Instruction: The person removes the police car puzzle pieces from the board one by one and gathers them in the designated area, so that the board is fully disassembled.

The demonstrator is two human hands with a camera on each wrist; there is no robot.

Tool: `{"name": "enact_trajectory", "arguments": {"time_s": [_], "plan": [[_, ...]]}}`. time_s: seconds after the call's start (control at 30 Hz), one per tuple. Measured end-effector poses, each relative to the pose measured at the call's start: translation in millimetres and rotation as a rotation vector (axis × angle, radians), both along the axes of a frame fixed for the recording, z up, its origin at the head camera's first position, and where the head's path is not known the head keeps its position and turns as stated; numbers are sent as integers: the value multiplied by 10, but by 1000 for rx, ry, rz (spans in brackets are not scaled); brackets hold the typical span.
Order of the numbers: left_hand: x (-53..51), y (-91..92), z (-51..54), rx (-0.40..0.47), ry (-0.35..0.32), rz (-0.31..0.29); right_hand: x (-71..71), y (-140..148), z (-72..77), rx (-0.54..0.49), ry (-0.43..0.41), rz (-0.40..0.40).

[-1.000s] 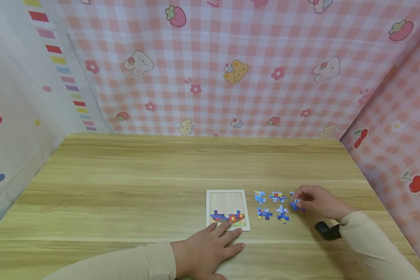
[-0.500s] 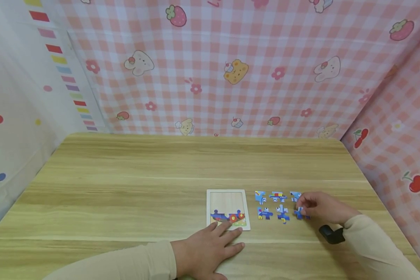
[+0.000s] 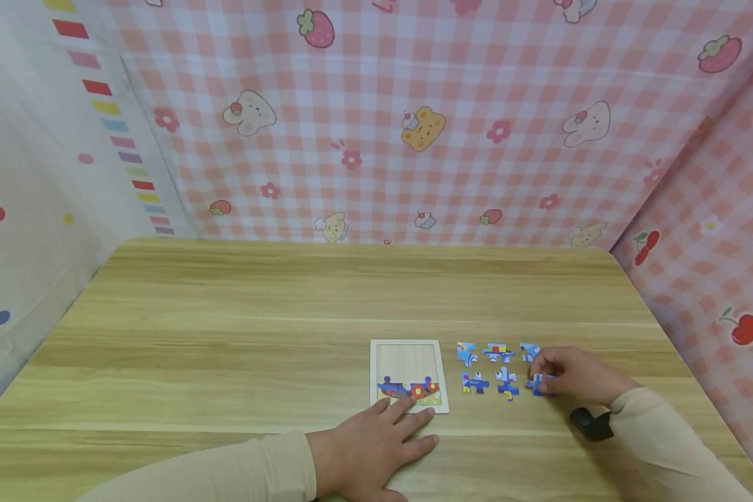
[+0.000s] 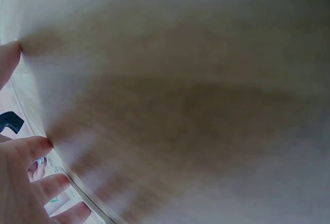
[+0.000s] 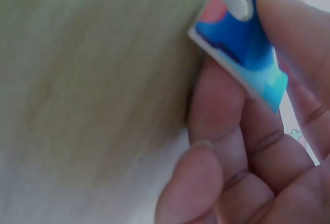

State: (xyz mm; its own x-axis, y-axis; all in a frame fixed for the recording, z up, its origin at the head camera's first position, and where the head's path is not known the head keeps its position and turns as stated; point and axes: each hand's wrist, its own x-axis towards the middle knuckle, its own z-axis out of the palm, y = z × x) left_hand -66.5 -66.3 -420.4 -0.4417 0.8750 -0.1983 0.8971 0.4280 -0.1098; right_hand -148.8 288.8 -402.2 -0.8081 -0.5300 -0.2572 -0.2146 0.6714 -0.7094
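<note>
In the head view my right hand (image 3: 580, 374) pinches a blue jigsaw piece (image 3: 541, 384) at the right end of the lower row of pieces. The right wrist view shows this jigsaw piece (image 5: 242, 38) tilted between the fingers, blue with a pink patch. My left hand (image 3: 376, 446) lies with fingers spread, fingertips on the lower edge of a white-framed puzzle tray (image 3: 443, 376). Fitted pieces (image 3: 414, 392) with red and yellow flowers fill the tray's lower part; its upper part shows bare wood. The left wrist view catches the left hand (image 4: 23, 182) at its edge.
Loose pieces lie right of the tray: one at upper left (image 3: 467, 354), one at upper middle (image 3: 498, 352), one at upper right (image 3: 529, 351), one at lower left (image 3: 474, 383) and one at lower middle (image 3: 507, 383). A checked curtain (image 3: 376, 139) hangs behind the wooden table (image 3: 257, 293).
My right hand has come down slightly toward me with the piece, into line with the lower row, uncovering the upper right piece. The left hand has stayed still.
</note>
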Motion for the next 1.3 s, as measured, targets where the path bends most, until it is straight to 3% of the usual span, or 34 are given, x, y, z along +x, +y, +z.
{"name": "enact_trajectory", "arguments": {"time_s": [0.4, 0.8, 0.93, 1.3], "plan": [[-8, 4, 2, 1, -21, 1, 15, -24, -39, 78, 67, -76], [1, -3, 11, -4, -2, 3, 13, -2, -67, 46, 98, -59], [-9, 1, 12, -7, -29, 4, 17, -1, -65, 46, 107, -60], [-4, 3, 10, -14, -20, 4, 33, -17, -59, 41, 79, -96]]}}
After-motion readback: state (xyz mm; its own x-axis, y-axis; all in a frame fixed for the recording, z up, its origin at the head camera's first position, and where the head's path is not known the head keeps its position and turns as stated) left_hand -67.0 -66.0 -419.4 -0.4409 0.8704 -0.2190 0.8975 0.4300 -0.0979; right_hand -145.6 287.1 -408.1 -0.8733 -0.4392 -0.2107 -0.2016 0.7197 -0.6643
